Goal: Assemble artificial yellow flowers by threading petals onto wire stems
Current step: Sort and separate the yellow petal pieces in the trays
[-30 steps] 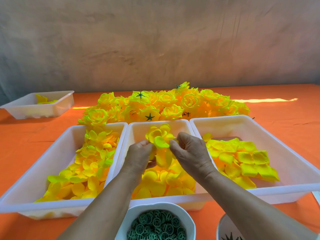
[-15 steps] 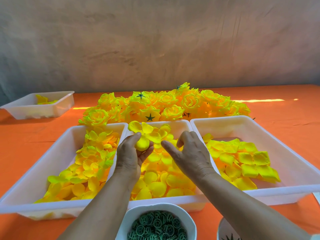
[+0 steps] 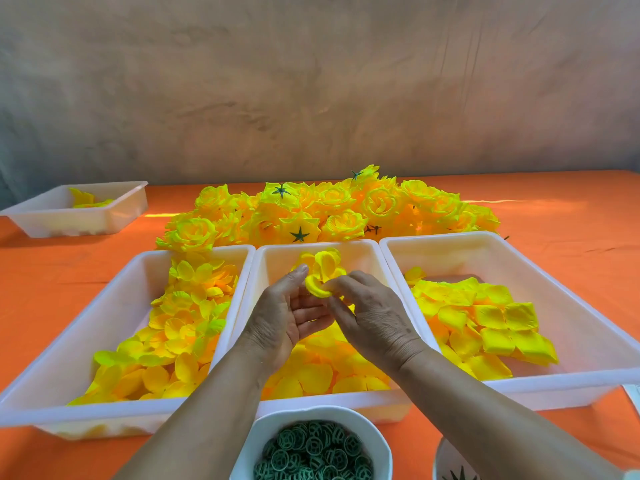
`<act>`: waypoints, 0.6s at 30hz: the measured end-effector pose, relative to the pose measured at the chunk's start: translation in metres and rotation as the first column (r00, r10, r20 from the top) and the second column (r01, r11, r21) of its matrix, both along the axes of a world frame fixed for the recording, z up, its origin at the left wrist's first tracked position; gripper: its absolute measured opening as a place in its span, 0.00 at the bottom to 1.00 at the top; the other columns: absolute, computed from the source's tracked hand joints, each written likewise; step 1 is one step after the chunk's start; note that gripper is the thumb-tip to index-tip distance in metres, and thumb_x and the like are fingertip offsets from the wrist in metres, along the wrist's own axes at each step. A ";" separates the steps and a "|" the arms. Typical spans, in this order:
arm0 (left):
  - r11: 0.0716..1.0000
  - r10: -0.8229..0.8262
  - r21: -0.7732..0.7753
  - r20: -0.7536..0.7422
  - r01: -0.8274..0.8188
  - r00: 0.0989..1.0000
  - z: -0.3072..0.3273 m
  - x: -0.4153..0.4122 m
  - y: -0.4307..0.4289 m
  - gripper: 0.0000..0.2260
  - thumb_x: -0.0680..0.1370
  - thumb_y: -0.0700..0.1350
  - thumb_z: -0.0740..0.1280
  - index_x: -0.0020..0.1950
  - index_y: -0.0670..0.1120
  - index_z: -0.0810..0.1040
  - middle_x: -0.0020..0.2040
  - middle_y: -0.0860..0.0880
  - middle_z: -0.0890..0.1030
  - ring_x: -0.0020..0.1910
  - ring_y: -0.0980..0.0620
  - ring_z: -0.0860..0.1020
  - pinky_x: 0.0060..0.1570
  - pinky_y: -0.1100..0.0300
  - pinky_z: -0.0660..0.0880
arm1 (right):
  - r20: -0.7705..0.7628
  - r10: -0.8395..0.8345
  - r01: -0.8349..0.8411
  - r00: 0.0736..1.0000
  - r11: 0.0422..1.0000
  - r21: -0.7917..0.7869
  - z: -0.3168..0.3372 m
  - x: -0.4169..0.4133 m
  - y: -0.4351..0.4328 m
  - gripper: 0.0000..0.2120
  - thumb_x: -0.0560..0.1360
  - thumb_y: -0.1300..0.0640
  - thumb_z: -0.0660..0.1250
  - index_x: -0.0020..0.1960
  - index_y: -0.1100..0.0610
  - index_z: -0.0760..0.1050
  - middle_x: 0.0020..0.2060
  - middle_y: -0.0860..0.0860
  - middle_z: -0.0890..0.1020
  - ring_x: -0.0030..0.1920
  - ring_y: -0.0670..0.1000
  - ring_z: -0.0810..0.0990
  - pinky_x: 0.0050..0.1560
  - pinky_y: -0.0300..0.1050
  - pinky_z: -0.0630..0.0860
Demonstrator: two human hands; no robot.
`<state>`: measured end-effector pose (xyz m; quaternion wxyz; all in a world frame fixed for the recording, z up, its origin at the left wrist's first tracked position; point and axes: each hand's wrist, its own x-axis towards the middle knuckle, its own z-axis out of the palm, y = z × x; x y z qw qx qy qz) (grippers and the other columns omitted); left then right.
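Hands: we hold both together over the middle tray (image 3: 360,258). The left hand (image 3: 287,317) lies open, palm turned rightward, forefinger tip touching the petal cluster (image 3: 323,271). The right hand (image 3: 374,320) pinches the cluster's lower curl between thumb and forefinger.
Petal cluster: at our fingertips, raised above the loose petals (image 3: 311,375), just short of the tray's far wall.
Edges: the middle tray's side walls run just outside each wrist, and its near rim passes under both forearms. The left tray (image 3: 114,306) lies just beside the left forearm and the right tray (image 3: 571,323) just beside the right, walls touching.
Open room: bare white tray floor beyond the fingertips; more bare floor along the right tray's far and outer sides; open orange bench (image 3: 52,289) well out from either hand.
Ahead: finished flowers (image 3: 332,209) heaped against the trays' far rims; a small tray (image 3: 117,216) well off beyond the left hand.
Between forearms: a bowl (image 3: 311,412) of green rings (image 3: 311,452), its near side cut off by the frame.
Hidden: the petals under our palms, and the spot where the right thumb meets the cluster. Whether a wire runs through the cluster, we cannot tell. A second bowl (image 3: 445,459) by the right forearm is mostly cut off, its contents unclear.
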<state>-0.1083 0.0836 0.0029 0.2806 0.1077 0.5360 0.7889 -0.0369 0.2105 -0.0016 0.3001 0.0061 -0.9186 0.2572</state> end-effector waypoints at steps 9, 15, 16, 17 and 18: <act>0.997 -0.070 -0.016 0.000 0.070 0.998 -0.003 -0.001 0.001 0.22 0.67 0.51 0.67 0.54 0.36 0.81 0.48 0.36 0.84 0.42 0.45 0.85 0.40 0.56 0.82 | -0.030 -0.118 0.117 0.993 0.993 -0.015 0.003 -0.001 0.004 0.06 0.73 0.57 0.70 0.42 0.60 0.75 0.38 0.54 0.77 0.40 0.56 0.74 0.39 0.47 0.66; 0.993 -0.110 -0.042 -0.074 0.107 0.991 -0.006 -0.002 0.000 0.16 0.68 0.48 0.70 0.52 0.40 0.81 0.45 0.40 0.85 0.41 0.46 0.84 0.38 0.56 0.80 | -0.032 -0.102 0.098 0.994 0.991 -0.094 0.006 0.001 0.002 0.16 0.70 0.56 0.74 0.37 0.54 0.65 0.33 0.48 0.70 0.35 0.52 0.66 0.35 0.45 0.60; 0.993 -0.110 -0.059 -0.091 0.105 0.990 -0.006 -0.002 0.000 0.15 0.68 0.49 0.70 0.50 0.42 0.81 0.44 0.41 0.85 0.41 0.47 0.84 0.38 0.56 0.80 | -0.027 -0.102 0.098 0.994 0.989 -0.107 0.006 0.000 0.002 0.17 0.70 0.55 0.74 0.37 0.54 0.65 0.33 0.48 0.69 0.34 0.52 0.66 0.35 0.45 0.59; 0.992 -0.109 -0.075 -0.106 0.102 0.988 -0.007 -0.002 0.000 0.13 0.68 0.50 0.71 0.48 0.43 0.81 0.44 0.41 0.85 0.41 0.47 0.84 0.38 0.56 0.80 | -0.023 -0.101 0.097 0.995 0.988 -0.118 0.006 0.001 0.002 0.17 0.70 0.54 0.74 0.37 0.54 0.65 0.32 0.48 0.69 0.34 0.52 0.65 0.35 0.45 0.59; 0.991 -0.111 -0.089 -0.120 0.101 0.987 -0.007 -0.003 0.000 0.12 0.68 0.51 0.71 0.47 0.45 0.81 0.44 0.41 0.85 0.41 0.47 0.84 0.39 0.56 0.80 | -0.017 -0.099 0.096 0.995 0.987 -0.128 0.005 0.001 0.003 0.17 0.70 0.53 0.74 0.36 0.54 0.65 0.32 0.48 0.69 0.34 0.52 0.65 0.34 0.45 0.58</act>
